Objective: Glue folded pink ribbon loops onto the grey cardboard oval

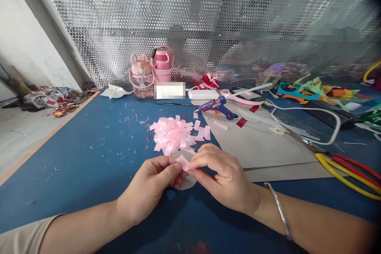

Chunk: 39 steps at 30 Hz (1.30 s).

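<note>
Between my two hands is a small pink ribbon piece [182, 162]. My left hand [151, 184] pinches its left side between thumb and fingers. From the right, the thumb and index finger of my right hand [222, 174] close on its other edge. Beneath the fingers lies a pale round disc [188, 182], partly covered by the hands; I cannot tell whether the ribbon touches it. Just beyond, a loose heap of cut pink ribbon pieces [172, 133] rests on the blue table [74, 166]. A blue glue gun [217, 107] lies behind the heap to the right.
Grey cardboard sheets [247, 143] lie at the right, with large scissors [342, 170] with yellow and red handles over their edge. Pink bottles [142, 77], a white power bank-like box [203, 94] and a ribbon roll [245, 96] stand along the perforated metal screen [133, 16].
</note>
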### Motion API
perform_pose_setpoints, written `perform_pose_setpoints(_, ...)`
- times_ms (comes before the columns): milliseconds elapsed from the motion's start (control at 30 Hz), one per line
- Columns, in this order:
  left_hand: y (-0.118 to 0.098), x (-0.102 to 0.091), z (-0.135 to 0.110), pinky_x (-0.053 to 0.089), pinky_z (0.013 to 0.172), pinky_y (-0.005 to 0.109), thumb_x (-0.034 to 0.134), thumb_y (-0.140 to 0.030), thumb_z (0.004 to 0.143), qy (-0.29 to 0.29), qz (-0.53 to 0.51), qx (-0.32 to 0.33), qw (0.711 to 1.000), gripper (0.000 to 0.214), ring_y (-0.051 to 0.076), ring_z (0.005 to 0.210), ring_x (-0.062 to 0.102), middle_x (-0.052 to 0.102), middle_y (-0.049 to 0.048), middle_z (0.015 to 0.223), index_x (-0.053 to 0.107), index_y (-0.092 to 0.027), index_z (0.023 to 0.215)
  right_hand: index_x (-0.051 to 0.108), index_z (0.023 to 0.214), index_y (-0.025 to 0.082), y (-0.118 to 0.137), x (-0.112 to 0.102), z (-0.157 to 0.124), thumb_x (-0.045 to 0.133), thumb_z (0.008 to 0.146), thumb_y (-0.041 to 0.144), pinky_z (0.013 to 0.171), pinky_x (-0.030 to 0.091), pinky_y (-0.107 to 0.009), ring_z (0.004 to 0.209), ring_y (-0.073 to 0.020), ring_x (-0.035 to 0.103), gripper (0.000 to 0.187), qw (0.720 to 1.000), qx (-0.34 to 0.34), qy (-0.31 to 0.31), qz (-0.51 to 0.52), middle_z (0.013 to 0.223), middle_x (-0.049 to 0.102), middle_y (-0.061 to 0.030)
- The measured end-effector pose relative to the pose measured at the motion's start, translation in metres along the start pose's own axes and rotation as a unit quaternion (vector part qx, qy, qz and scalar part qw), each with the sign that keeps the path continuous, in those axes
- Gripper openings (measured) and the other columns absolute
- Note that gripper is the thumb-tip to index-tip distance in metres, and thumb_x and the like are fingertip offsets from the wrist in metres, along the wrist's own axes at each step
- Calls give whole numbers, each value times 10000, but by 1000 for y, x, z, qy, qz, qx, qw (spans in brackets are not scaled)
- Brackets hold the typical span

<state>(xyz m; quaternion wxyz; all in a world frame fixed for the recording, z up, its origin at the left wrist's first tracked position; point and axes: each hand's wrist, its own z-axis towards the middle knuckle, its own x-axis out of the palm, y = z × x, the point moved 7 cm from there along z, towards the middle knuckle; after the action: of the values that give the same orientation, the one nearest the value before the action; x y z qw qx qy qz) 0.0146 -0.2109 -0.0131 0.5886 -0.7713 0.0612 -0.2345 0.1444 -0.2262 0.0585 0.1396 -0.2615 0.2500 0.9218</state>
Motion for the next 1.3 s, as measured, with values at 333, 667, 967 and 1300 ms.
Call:
perform_pose_setpoints(333, -32, 15, -13, 499, 848, 372, 501, -205, 932, 85, 556, 219, 797, 200, 233, 937, 640, 698, 77, 1006, 700, -206, 953, 668, 771, 196, -32, -14, 5, 633, 849, 93, 600, 506, -216, 617, -105, 661, 134, 994, 61, 22, -90, 686, 711, 26)
perform_pose_setpoints(667, -33, 67, 90, 196, 1105, 717, 474, -468, 966, 133, 733, 189, 640, 600, 419, 1468, 233, 337, 171, 1586, 399, -159, 1474, 686, 800, 181, -73, -84, 14, 659, 846, 224, 560, 509, -233, 616, -128, 654, 69, 959, 193, -170, -120, 708, 721, -4)
perform_pose_setpoints(967, -40, 1, 99, 290, 988, 785, 303, -333, 1003, 22, 808, 52, 586, 486, 458, 1412, 330, 359, 235, 1551, 424, -158, 1439, 669, 774, 202, -64, -103, 18, 668, 834, 216, 592, 493, -241, 618, -119, 629, 62, 959, 148, -212, -121, 688, 701, 15)
perform_pose_setpoints(1300, -30, 42, 129, 255, 1154, 581, 282, -486, 1012, 118, 804, 103, 574, 557, 292, 1497, 231, 264, 82, 1629, 318, -245, 1512, 594, 678, 190, -135, -80, 3, 596, 773, 203, 538, 376, -255, 580, -126, 549, 96, 918, 352, 134, -123, 703, 657, -7)
